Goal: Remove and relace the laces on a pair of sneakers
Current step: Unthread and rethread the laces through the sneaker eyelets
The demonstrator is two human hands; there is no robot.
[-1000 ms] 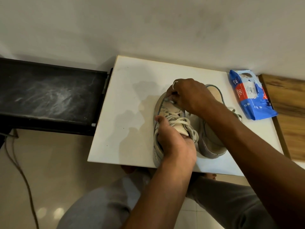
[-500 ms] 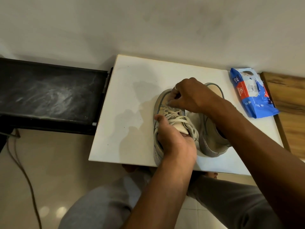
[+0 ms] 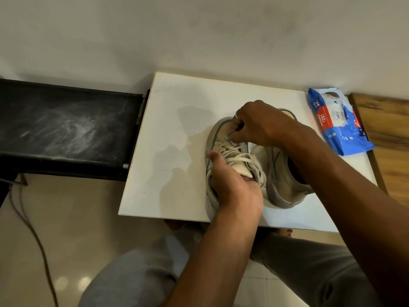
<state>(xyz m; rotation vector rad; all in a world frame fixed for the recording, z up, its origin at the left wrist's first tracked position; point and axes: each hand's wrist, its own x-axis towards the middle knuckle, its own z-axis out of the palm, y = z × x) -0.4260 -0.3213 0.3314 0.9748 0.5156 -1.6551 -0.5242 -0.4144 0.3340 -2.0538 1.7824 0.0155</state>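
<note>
The person sits at a white bench (image 3: pixel 177 120) with both sneakers on it, side by side and touching. The left hand (image 3: pixel 232 187) grips the laced sneaker (image 3: pixel 218 131) at its opening, with the fingers curled around the tongue and collar to hold it steady. The right hand (image 3: pixel 259 122) reaches across the second sneaker (image 3: pixel 281 185), and its fingertips pinch the lace (image 3: pixel 236 155) at the lowest rows, near the toe.

The crossings lie loose but are all threaded, so I think the work is at the loosening or removing step on the first shoe. I cannot tell if the second sneaker has its lace. The next move probably needs a pull on one strand only, row by row, while the left hand keeps the shoe from sliding. A blue wipes pack (image 3: pixel 336 122) lies at the far right corner of the bench.
</note>
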